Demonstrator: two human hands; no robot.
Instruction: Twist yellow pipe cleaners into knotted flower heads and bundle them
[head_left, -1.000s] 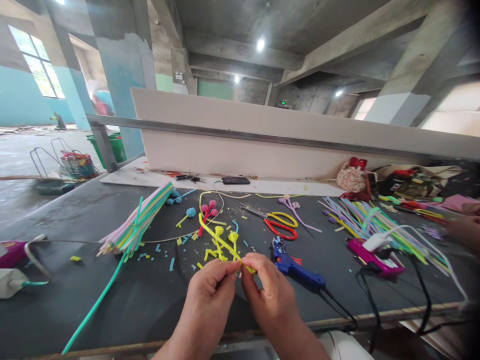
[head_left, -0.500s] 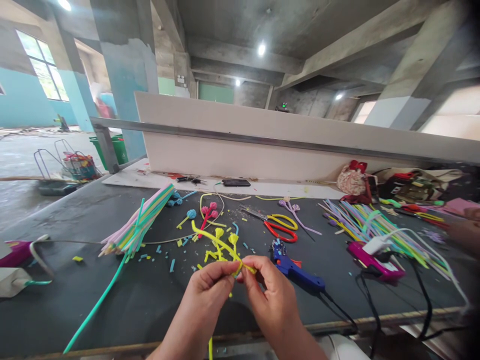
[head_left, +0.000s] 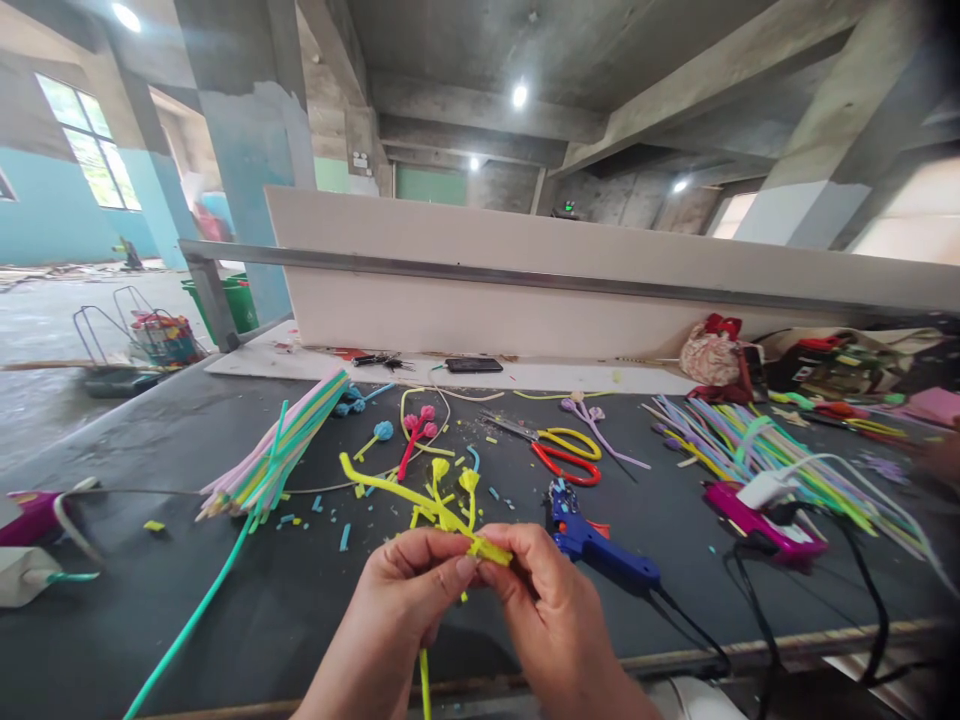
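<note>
My left hand [head_left: 409, 600] and my right hand [head_left: 544, 600] meet just above the near edge of the dark table [head_left: 150, 600]. Both pinch one yellow pipe cleaner [head_left: 390, 490]. Its long end sticks up and to the left from my fingertips, and a short tail hangs down below my left hand. The fingers of both hands are closed on it. Behind my hands lie small yellow bud-tipped stems [head_left: 450, 485] and cut bits of blue and yellow.
A blue glue gun [head_left: 600, 545] lies right of my hands, red and yellow scissors [head_left: 562, 452] behind it. Bundles of coloured pipe cleaners lie left [head_left: 274, 450] and right [head_left: 757, 440]. A pink glue gun [head_left: 757, 515] with cords sits right. A white board [head_left: 525, 290] stands behind.
The long free end of the yellow pipe cleaner has swung down and to the left. My hands have dropped slightly and closed tighter, and a tail now hangs below my left hand.
</note>
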